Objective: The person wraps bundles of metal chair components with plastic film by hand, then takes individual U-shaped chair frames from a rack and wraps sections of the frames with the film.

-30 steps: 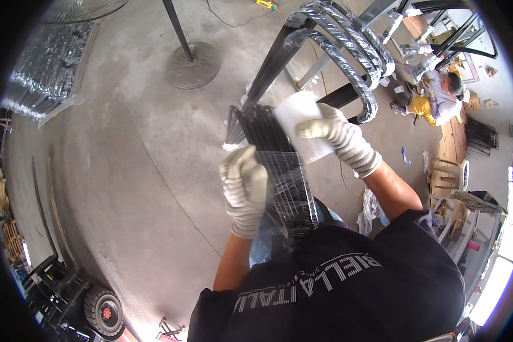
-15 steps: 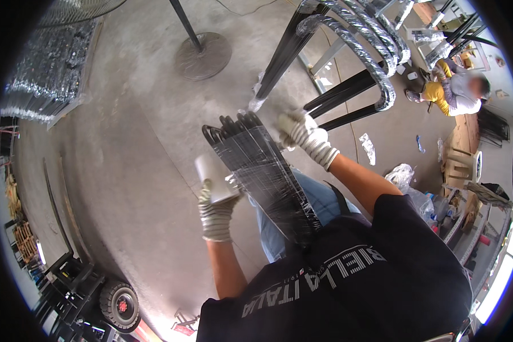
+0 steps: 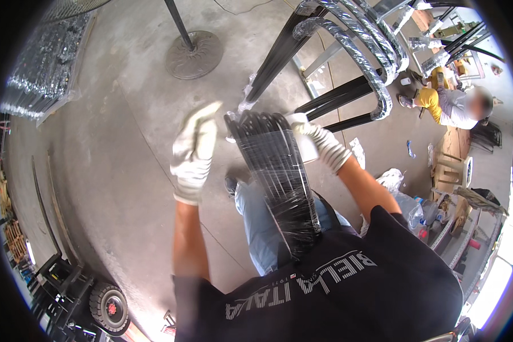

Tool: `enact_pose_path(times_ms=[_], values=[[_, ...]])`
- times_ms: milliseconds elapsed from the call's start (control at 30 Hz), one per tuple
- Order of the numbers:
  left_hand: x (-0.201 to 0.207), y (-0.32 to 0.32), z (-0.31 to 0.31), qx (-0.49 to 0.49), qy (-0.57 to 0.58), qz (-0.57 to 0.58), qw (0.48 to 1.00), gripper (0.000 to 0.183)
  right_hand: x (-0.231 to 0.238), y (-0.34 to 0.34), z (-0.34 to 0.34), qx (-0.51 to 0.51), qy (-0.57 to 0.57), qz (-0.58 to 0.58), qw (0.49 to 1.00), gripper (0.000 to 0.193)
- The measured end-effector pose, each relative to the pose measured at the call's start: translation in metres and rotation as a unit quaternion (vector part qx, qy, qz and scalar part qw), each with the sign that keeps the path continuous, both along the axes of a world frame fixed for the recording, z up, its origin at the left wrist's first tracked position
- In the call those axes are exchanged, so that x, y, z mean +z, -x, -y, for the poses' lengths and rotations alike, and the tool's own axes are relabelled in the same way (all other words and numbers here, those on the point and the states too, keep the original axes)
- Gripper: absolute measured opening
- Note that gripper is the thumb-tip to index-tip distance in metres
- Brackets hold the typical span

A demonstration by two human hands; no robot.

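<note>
A bundle of black bent metal tubes (image 3: 276,162) stands upright against my body, with clear stretch film wound tightly around its length. Its curved ends point away from me. On its right side my right hand (image 3: 310,132), in a striped white work glove, grips a white roll of stretch film (image 3: 307,148); the fingers are partly hidden by the roll and blur. To the left of the bundle, apart from it, my gloved left hand (image 3: 194,143) is raised with its fingers stretched out. It is smeared by motion and holds nothing I can see.
Ahead stands a rack (image 3: 310,62) of black tubes with film-wrapped curved ends. A round metal stand base (image 3: 194,55) is on the floor at far left. A forklift (image 3: 80,293) is at lower left, a seated person (image 3: 447,104) at far right, and plastic bottles and film lie at right.
The film roll has passed from my left hand to my right hand, across the bundle. My left hand has let go and moved up and left. The bundle has turned slightly more upright.
</note>
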State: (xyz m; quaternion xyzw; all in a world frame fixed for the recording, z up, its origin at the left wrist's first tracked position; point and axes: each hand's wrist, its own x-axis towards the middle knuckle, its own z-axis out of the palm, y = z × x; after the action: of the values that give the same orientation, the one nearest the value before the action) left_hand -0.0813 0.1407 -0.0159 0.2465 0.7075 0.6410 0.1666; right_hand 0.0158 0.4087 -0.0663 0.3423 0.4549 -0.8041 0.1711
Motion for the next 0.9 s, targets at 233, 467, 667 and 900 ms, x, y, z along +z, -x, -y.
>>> enact_pose_path(times_ms=[233, 467, 667, 900], values=[[0.022, 0.057, -0.094, -0.37, 0.24, -0.267, 0.857, 0.044, 0.056, 0.036, -0.06, 0.007, 0.011, 0.046, 0.999, 0.064], [0.003, 0.054, -0.125, -0.407, 0.206, -0.224, 0.861, 0.031, 0.099, 0.037, -0.075, -0.008, 0.074, 0.033, 0.997, 0.052], [-0.002, 0.038, -0.132, -0.287, 0.135, -0.288, 0.903, 0.04, 0.133, 0.048, -0.056, 0.034, 0.035, 0.025, 0.999, 0.057], [-0.037, 0.031, -0.098, -0.051, 0.094, -0.002, 0.994, 0.038, 0.161, 0.079, -0.01, 0.181, -0.132, -0.027, 0.974, 0.063]])
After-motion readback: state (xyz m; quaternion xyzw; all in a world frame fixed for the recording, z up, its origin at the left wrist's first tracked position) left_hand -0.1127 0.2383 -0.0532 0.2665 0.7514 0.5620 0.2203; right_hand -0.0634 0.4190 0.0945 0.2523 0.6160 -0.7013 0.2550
